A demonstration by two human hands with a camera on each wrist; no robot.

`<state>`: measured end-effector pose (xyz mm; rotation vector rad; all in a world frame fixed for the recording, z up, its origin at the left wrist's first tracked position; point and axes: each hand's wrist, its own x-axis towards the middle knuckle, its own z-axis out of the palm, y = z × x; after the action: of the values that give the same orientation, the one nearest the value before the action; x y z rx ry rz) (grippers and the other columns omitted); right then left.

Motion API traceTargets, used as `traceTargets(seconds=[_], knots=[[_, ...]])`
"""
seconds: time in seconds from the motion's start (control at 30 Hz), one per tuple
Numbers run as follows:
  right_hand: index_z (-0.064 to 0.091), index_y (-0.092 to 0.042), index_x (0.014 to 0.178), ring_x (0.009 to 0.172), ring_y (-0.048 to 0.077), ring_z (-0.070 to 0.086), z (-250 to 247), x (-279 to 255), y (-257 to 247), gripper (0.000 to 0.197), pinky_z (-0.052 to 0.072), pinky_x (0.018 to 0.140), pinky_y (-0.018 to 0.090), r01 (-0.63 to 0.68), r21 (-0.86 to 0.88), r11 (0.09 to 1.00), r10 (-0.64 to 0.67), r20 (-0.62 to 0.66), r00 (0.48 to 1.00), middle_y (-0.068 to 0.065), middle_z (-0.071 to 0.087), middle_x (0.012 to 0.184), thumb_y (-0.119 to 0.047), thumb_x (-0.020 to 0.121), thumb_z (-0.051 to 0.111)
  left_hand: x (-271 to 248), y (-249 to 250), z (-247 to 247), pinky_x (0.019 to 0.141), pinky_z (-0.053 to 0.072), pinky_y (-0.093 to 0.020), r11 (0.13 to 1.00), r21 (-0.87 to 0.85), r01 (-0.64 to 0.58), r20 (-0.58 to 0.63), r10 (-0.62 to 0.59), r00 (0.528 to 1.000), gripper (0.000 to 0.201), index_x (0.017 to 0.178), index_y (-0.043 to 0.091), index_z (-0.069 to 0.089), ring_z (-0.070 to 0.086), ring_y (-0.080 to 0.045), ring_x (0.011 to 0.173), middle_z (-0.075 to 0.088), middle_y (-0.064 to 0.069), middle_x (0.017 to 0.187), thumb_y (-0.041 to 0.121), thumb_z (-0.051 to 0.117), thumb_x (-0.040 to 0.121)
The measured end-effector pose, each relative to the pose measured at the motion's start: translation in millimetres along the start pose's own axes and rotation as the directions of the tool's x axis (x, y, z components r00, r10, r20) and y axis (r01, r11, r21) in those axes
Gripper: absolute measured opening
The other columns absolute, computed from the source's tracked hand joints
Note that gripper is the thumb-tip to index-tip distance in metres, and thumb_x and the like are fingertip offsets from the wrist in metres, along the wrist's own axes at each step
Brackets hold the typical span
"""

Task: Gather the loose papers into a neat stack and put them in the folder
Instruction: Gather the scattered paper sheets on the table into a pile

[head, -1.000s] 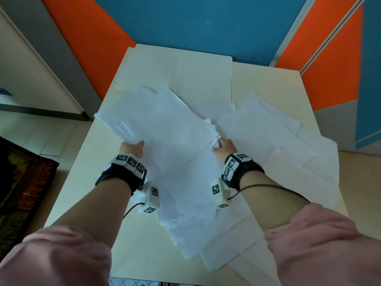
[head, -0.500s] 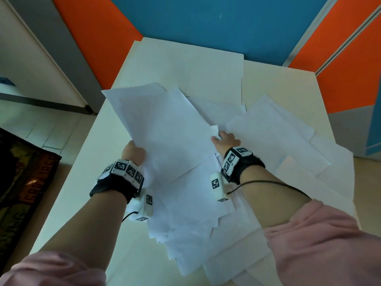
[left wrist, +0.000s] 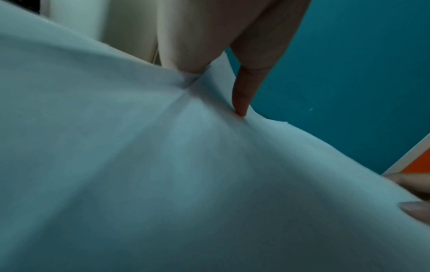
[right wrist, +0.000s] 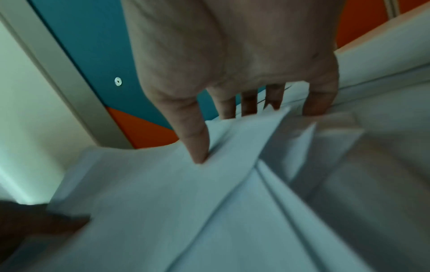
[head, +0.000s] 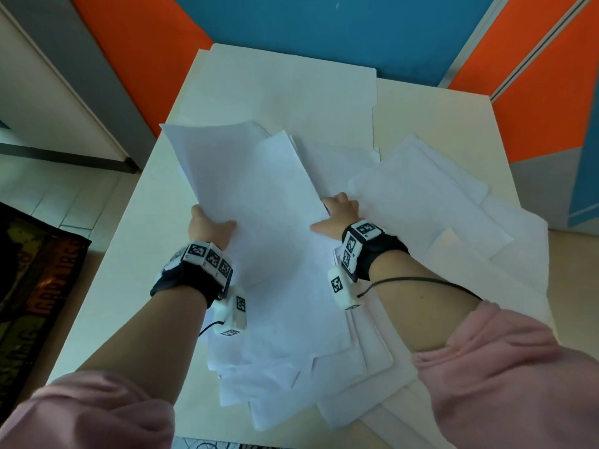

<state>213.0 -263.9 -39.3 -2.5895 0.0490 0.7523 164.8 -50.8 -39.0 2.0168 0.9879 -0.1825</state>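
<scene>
A: How is the bundle of papers [head: 269, 222] held?

B: It is gripped from both sides. The left edge is clasped by the left hand [head: 207, 226], with the thumb laid on top of the sheets and the fingers hidden under them. In the left wrist view the paper [left wrist: 163, 174] is seen puckered where it is pinched at the thumb [left wrist: 242, 95].

A: And on the right side?

B: The right edge is clamped by the right hand [head: 340, 213]. The thumb is pressed onto the top sheet, and in the right wrist view the fingers [right wrist: 249, 104] are seen tucked down behind the folded edges of the sheets [right wrist: 232, 184].

A: How are the arms placed?

B: Both forearms are stretched forward over the table [head: 129, 254], with the pink sleeves [head: 505, 377] pushed up toward the elbows. A marked band [head: 207, 257] is worn on each wrist.

A: Where is the bundle?

B: It is raised at its far end and tilted leftward, in the middle of the table, while its near end is draped over more loose sheets [head: 350, 384]. Further sheets [head: 437, 196] are spread to the right. The cream folder [head: 291, 92] is lain flat at the far side, partly covered by the paper.
</scene>
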Motion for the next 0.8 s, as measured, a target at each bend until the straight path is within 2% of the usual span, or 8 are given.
traceTargets(seconds=[0.1,0.2,0.3,0.4,0.53,0.63,0.7,0.8], knots=[[0.035,-0.022,0.141,0.134,0.031,0.027,-9.5,-14.7,18.3,0.063,0.028,0.111,0.040,0.024,0.162,0.986,-0.011,-0.081,0.997,0.011,0.031,0.143,-0.022,0.084,0.059,1.5,-3.6,-5.2,0.092,0.044,-0.037,0.999,0.043,-0.028,0.012,0.027,1.000,0.058,0.130,0.001,0.037,0.053,-0.036,0.118,0.054,-0.020,0.129,0.014,0.064,0.081],[0.042,-0.015,0.137,0.128,0.034,0.037,-17.8,-40.6,58.0,0.056,0.035,0.108,0.041,-0.163,0.164,0.973,0.199,-0.235,0.951,0.015,0.034,0.139,-0.014,0.083,0.058,0.1,-7.2,-9.1,0.096,0.043,-0.038,0.997,0.077,-0.032,0.030,0.029,0.999,0.065,0.134,0.000,0.035,0.051,-0.036,0.121,0.052,-0.021,0.132,0.019,0.066,0.080],[0.040,-0.014,0.135,0.129,0.034,0.034,-15.5,-77.7,91.9,0.067,0.035,0.106,0.047,-0.404,0.008,0.915,0.401,-0.131,0.907,0.014,0.031,0.140,-0.030,0.077,0.070,-6.1,-16.2,-13.8,0.098,0.041,-0.039,0.994,0.103,-0.027,0.061,0.020,0.998,0.072,0.134,-0.004,0.035,0.050,-0.036,0.123,0.050,-0.022,0.134,0.027,0.070,0.080],[0.040,-0.013,0.132,0.129,0.030,0.035,-1.9,-93.2,101.2,0.079,0.033,0.105,0.047,-0.384,-0.077,0.920,0.377,-0.098,0.921,0.010,0.034,0.137,-0.039,0.067,0.078,-14.5,-26.8,-14.4,0.098,0.041,-0.040,0.988,0.144,-0.056,0.124,0.038,0.992,0.071,0.131,-0.005,0.039,0.050,-0.036,0.123,0.051,-0.022,0.133,0.027,0.073,0.077],[0.056,-0.015,0.090,0.119,0.028,0.047,7.4,-83.3,89.3,0.027,0.033,0.092,0.037,-0.330,-0.043,0.943,0.326,-0.085,0.942,0.007,0.052,0.112,-0.035,0.076,0.070,-27.7,-22.1,-7.2,0.100,0.039,-0.041,0.986,0.145,-0.083,0.203,0.052,0.978,0.070,0.132,-0.003,0.034,0.046,-0.037,0.126,0.047,-0.023,0.137,0.019,0.072,0.078],[0.042,-0.018,0.060,0.115,0.029,0.049,11.4,-76.3,73.4,0.031,0.028,0.081,0.033,-0.293,-0.005,0.956,0.290,-0.127,0.948,0.004,0.051,0.084,-0.028,0.086,0.055,-34.9,-17.8,2.3,0.101,0.038,-0.041,0.982,0.145,-0.118,0.219,0.084,0.972,0.070,0.131,-0.005,0.032,0.047,-0.038,0.125,0.046,-0.026,0.136,0.017,0.072,0.078],[0.061,-0.011,0.082,0.117,0.032,0.046,17.4,-71.4,64.0,0.017,0.034,0.087,0.035,-0.243,0.028,0.970,0.245,-0.177,0.953,0.012,0.059,0.101,-0.015,0.089,0.046,-39.9,-19.4,7.1,0.100,0.040,-0.040,0.981,0.149,-0.122,0.201,0.091,0.975,0.073,0.130,-0.005,0.031,0.049,-0.038,0.123,0.048,-0.026,0.134,0.017,0.074,0.076],[0.058,-0.009,0.117,0.120,0.036,0.044,16.5,-72.5,64.6,0.030,0.038,0.095,0.042,-0.142,0.158,0.977,0.185,-0.305,0.934,0.017,0.050,0.126,-0.010,0.091,0.045,-41.8,-24.1,5.4,0.104,0.037,-0.040,0.986,0.136,-0.101,0.134,0.082,0.988,0.084,0.139,-0.003,0.024,0.044,-0.037,0.129,0.044,-0.025,0.139,0.020,0.075,0.075]])
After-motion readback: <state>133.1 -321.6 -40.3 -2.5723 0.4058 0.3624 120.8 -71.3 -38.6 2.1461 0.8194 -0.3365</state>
